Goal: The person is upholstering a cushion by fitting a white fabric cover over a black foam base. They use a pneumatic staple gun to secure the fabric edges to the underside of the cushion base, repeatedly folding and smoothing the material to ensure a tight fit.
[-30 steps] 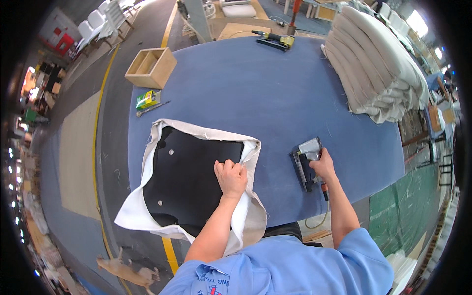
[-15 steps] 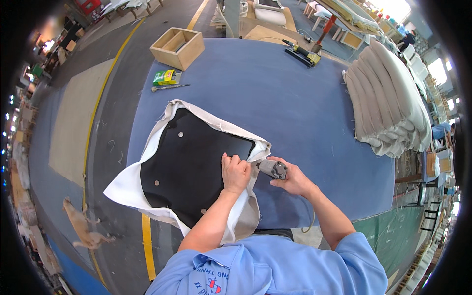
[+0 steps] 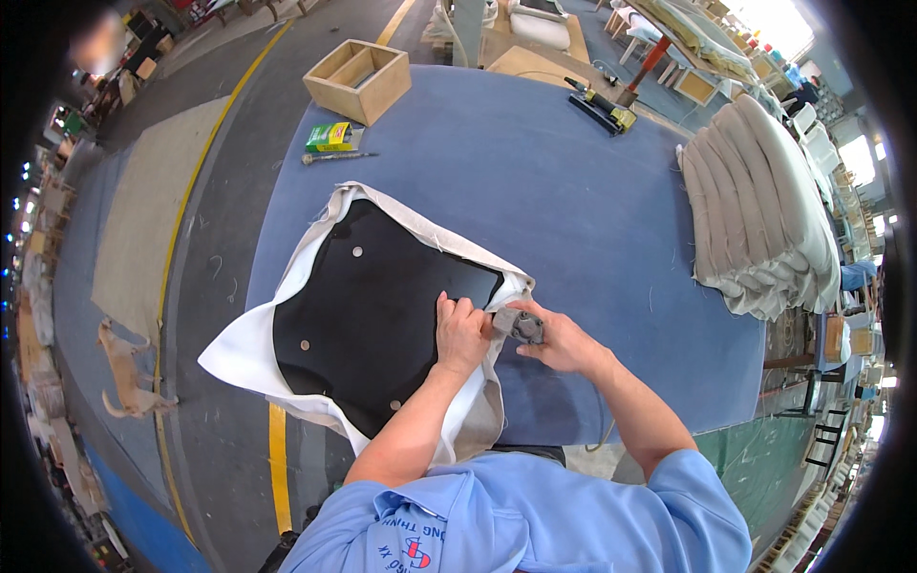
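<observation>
A black seat panel [image 3: 363, 306] with round holes lies on the blue table, wrapped at its edges by a loose beige fabric cover [image 3: 411, 222] with a white layer [image 3: 250, 349] inside. My left hand [image 3: 462, 329] is closed at the panel's right edge, its fingers curled over the folded cover there. In my right hand [image 3: 565, 342] is a grey staple gun [image 3: 522, 327], gripped from the right. Its head is at the cover's edge, close beside my left fingers; the nose is hidden, so contact cannot be made out.
Toward the table's far left stand a wooden divided box [image 3: 382, 95], a green-yellow carton [image 3: 330, 137] and a thin screwdriver-like tool [image 3: 339, 157]. A second, black-and-yellow staple gun [image 3: 607, 110] lies far right, near stacked beige covers [image 3: 755, 210]. A dog [image 3: 129, 368] is on the floor at left.
The staple gun in my right hand has moved slightly left, closer to the cover's edge and my left hand. My left hand keeps its place on the panel. The dog has changed its pose.
</observation>
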Demonstrator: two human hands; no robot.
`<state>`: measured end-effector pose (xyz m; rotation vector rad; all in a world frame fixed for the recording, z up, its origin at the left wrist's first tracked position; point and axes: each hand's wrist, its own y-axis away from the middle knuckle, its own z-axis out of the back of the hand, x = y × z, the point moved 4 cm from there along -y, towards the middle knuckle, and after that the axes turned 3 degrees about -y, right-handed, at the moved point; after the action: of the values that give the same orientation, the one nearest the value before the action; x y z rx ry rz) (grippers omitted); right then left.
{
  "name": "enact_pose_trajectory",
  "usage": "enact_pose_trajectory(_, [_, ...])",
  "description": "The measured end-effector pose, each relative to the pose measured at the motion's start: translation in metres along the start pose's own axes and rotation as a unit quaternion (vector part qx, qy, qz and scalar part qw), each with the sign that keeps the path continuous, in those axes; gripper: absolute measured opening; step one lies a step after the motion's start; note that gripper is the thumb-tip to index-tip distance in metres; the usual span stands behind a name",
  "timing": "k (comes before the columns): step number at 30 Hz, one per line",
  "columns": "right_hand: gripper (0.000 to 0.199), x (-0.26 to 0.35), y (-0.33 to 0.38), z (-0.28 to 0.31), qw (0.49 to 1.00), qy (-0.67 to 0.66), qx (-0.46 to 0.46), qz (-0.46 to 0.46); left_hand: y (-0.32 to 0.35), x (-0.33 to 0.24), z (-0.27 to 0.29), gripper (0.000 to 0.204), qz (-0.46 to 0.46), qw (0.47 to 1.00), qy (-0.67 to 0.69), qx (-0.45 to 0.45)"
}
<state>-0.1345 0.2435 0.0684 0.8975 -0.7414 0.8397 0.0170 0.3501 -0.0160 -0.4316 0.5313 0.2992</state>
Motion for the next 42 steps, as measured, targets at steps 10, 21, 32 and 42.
enact_pose_trajectory(10, [0.073, 0.003, -0.005, -0.004, 0.999, 0.037, 0.031, -0.019, 0.003, 0.001, 0.002, 0.016, -0.018, 1.0, 0.024, 0.008])
enact_pose_trajectory(21, [0.032, -0.094, 0.065, 0.012, 0.914, -0.357, -0.096, -0.166, 0.05, 0.025, 0.09, 0.01, 0.092, 0.987, 0.109, -0.075])
enact_pose_trajectory(32, [0.031, -0.11, 0.012, 0.093, 0.971, 0.018, -0.203, -0.125, 0.26, 0.09, 0.21, 0.058, 0.613, 0.731, 0.097, -0.283])
enact_pose_trajectory(42, [0.067, -0.035, -0.109, 0.007, 0.961, -0.226, -0.102, -0.122, 0.225, 0.082, 0.171, 0.078, 0.574, 0.689, 0.257, -0.36])
